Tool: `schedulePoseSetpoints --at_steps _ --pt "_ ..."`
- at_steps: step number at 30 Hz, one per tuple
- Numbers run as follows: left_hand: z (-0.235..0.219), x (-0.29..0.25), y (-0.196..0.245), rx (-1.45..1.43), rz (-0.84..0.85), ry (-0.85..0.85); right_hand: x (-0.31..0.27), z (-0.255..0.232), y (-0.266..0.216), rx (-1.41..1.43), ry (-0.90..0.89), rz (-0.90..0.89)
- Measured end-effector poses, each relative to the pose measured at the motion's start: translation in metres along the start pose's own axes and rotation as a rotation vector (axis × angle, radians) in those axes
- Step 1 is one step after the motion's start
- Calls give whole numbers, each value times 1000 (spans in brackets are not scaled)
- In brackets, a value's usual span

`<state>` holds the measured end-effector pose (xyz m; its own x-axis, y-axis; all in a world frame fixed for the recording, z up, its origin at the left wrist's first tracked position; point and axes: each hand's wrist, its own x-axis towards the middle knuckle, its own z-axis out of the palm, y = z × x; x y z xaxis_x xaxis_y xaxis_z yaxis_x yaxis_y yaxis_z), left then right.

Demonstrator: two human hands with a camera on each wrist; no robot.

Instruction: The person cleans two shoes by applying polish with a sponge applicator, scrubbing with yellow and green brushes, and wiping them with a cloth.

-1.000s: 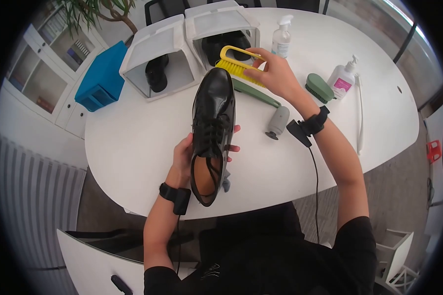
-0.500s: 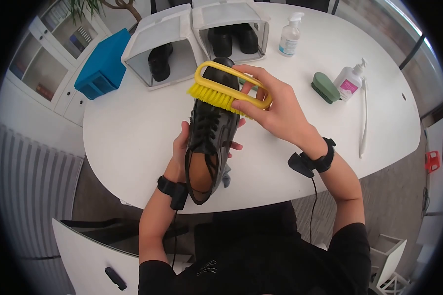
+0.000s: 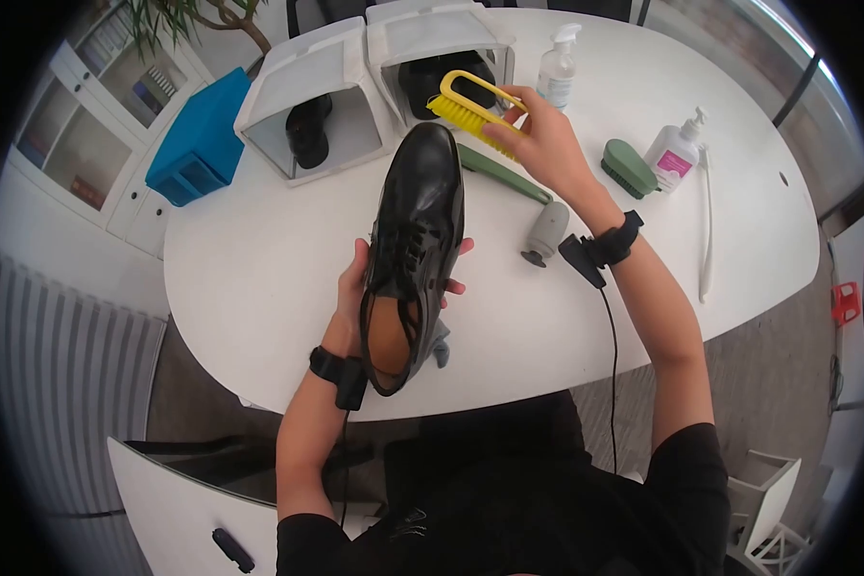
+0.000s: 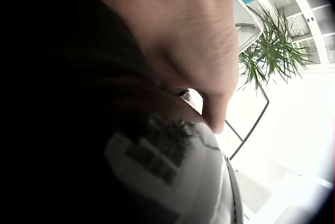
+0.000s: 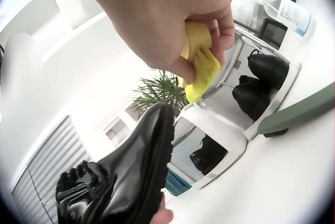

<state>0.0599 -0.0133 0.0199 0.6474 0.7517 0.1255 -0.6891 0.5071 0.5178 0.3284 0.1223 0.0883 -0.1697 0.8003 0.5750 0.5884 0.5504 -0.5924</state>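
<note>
A glossy black lace-up shoe [image 3: 418,192], tan inside, is held up over the table's near side with its toe pointing away. My left hand [image 3: 352,286] grips it from below, thumb on the left side and fingertips showing on the right; the palm is hidden under it. My right hand [image 3: 547,144] pinches a yellow scrub brush [image 3: 468,117] by its loop handle, just beyond the toe and to its right. In the right wrist view the bristles [image 5: 201,77] hang above the shoe's toe [image 5: 163,114], with a gap between them.
Two white shoe boxes [image 3: 302,72] with black shoes inside stand at the back, beside a blue box [image 3: 197,139]. A green-handled grey tool [image 3: 547,226], a green brush [image 3: 629,168], a pump bottle [image 3: 674,154], a spray bottle [image 3: 557,72] and a white stick [image 3: 708,230] lie rightward.
The yellow brush came from beyond the toe back across the front of the shoe, then swung away again past the toe. My left hand keeps the shoe nearly still.
</note>
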Motion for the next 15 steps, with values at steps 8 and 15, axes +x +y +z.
schedulePoseSetpoints --at_steps 8,15 --pt "-3 2 1 -79 2 11 -11 -32 -18 581 -178 296" --pt "-1 2 0 9 -5 8 -19 -42 -36 507 -295 368"
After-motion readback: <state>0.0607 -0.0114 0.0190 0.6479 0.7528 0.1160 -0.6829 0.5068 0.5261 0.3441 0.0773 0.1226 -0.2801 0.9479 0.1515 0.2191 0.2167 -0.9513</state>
